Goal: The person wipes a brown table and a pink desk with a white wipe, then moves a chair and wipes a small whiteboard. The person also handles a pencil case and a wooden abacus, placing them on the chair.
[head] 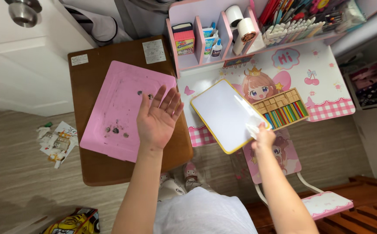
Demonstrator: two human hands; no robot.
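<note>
your right hand (263,138) is pinched on the near corner of a flat rectangular whiteboard with a yellow rim (225,113), together with a crumpled bit of white tissue or plastic (252,126) pressed against that same corner, so the board hangs tilted out in front of that hand, over the edge of the pink cartoon-printed tabletop (327,82). your left hand (157,117) is spread wide and holds nothing, palm up, hovering above the pink rectangular plastic board with dark smudges (123,108) that lies on the brown wooden tabletop (84,86) beneath it. the two hands are well apart. the whiteboard looks thin, stiff and light, with a glossy face that is probably slippery, so a one-corner pinch likely lets it swing; the rim along a long side, or both short edges, should give a steadier hold. just beyond your right hand sits a wooden tray of coloured counting sticks (286,108), and farther out a pink desk shelf (197,39) holds books, glue bottles and tape rolls.
</note>
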